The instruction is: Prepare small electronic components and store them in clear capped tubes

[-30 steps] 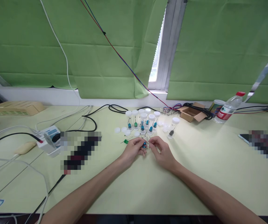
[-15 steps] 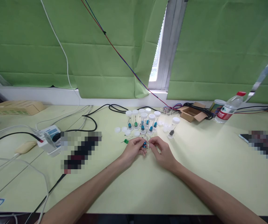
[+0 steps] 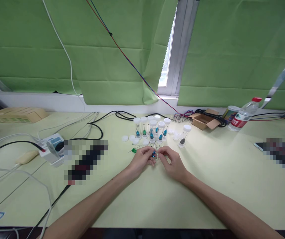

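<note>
My left hand (image 3: 143,156) is closed, its thumb and fingertips pinching a small blue electronic component with wire leads (image 3: 153,154). Close on the right, my right hand (image 3: 171,161) has its thumb and forefinger pinched together beside the component; what lies between them is too small to make out. A green component with thin leads (image 3: 134,150) lies on the table left of my left hand. Just beyond both hands stand several clear tubes with white caps (image 3: 160,132), holding blue or green components. One tube with a dark component (image 3: 183,141) stands apart, slightly tilted.
Loose white caps (image 3: 136,141) lie around the tubes. Behind are black cables (image 3: 125,115), an open cardboard box (image 3: 203,122) and a water bottle (image 3: 244,116). A power strip (image 3: 51,149) with cords is at left, and a phone (image 3: 259,146) at right.
My right fingertips have shifted very slightly against the blue component. Everything else looks the same.
</note>
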Available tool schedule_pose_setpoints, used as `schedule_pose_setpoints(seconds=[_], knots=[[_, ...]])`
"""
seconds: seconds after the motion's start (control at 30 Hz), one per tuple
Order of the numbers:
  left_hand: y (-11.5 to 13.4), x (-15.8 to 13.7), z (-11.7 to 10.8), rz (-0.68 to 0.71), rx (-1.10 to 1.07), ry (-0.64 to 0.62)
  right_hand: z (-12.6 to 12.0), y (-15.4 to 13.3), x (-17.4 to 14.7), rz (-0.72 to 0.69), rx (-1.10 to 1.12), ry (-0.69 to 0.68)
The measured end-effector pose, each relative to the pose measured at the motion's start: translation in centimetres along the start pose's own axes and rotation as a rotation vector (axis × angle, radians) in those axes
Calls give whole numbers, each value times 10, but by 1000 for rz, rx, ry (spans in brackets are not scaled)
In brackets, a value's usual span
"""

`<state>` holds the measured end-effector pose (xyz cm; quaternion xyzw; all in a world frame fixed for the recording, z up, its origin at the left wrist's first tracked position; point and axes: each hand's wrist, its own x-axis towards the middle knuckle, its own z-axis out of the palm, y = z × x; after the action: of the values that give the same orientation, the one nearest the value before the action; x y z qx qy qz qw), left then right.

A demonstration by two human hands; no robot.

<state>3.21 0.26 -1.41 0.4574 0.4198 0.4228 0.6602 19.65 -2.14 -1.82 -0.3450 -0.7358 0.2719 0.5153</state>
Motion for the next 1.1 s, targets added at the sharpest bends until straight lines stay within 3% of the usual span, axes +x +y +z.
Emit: schedule_pose_setpoints(seconds=[1.1], knots=[[0, -1, 0, 6, 36, -11, 0, 1, 0, 15, 5, 2]])
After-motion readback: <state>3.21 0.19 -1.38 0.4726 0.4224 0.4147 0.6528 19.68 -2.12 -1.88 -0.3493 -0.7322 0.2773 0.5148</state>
